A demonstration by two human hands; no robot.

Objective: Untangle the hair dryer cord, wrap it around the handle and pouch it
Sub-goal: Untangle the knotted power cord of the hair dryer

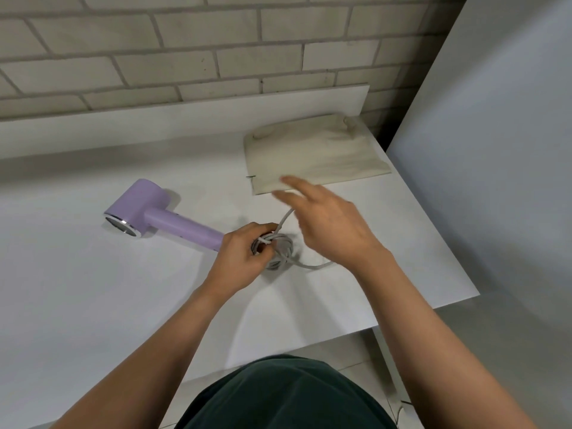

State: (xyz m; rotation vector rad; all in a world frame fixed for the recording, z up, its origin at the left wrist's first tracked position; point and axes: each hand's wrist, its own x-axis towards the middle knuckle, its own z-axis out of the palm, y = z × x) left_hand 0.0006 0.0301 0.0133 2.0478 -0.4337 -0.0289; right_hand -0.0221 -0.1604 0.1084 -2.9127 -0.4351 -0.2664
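Note:
A lilac hair dryer (pixel 145 209) lies on its side on the white table (pixel 93 289), nozzle to the left, handle pointing right. At the handle's end sits a bundle of grey cord (pixel 283 247), coiled and knotted. My left hand (pixel 244 255) grips that bundle. A loose strand of the cord rises from the bundle up under my right hand (pixel 325 224), which hovers just right of it with fingers stretched out and blurred; whether it holds the strand is hidden. A flat beige fabric pouch (pixel 312 153) lies behind my right hand at the table's far right.
A grey brick wall (pixel 185 48) runs behind the table. A large white panel (pixel 495 150) stands at the right, close to the table's right edge. The table's front edge is near my body, with a tiled floor below.

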